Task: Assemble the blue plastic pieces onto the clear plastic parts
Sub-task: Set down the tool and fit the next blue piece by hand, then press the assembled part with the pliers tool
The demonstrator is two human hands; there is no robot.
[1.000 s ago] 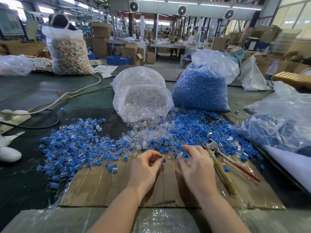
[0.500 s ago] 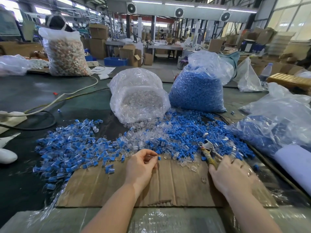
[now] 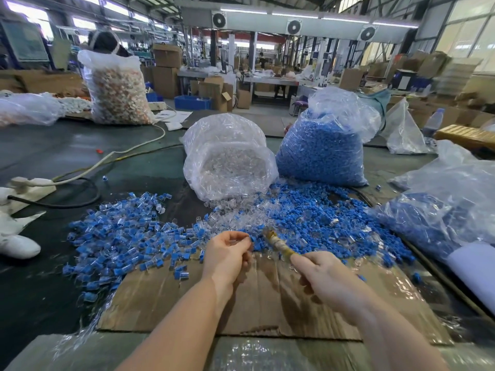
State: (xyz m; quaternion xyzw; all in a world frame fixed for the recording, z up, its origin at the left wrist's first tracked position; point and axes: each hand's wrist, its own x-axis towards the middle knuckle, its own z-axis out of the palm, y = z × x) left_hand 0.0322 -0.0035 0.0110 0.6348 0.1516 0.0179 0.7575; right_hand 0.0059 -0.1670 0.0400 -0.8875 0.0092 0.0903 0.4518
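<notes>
Head view: clear part (image 3: 239, 239) pinched in left hand (image 3: 226, 257), above the cardboard's far edge.
Tool (image 3: 278, 243) gripped at its wrapped handle by right hand (image 3: 325, 277), long axis slanting up-left, tip just right of the part. Since 0.5 s ago, tool lifted off the blue pieces (image 3: 321, 223) on the counter (image 3: 53, 156).

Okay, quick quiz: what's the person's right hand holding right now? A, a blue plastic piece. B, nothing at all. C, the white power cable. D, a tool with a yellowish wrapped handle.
D: the right hand grips a tool by its yellowish wrapped handle, its tip pointing toward the small part pinched in the left hand.
</notes>
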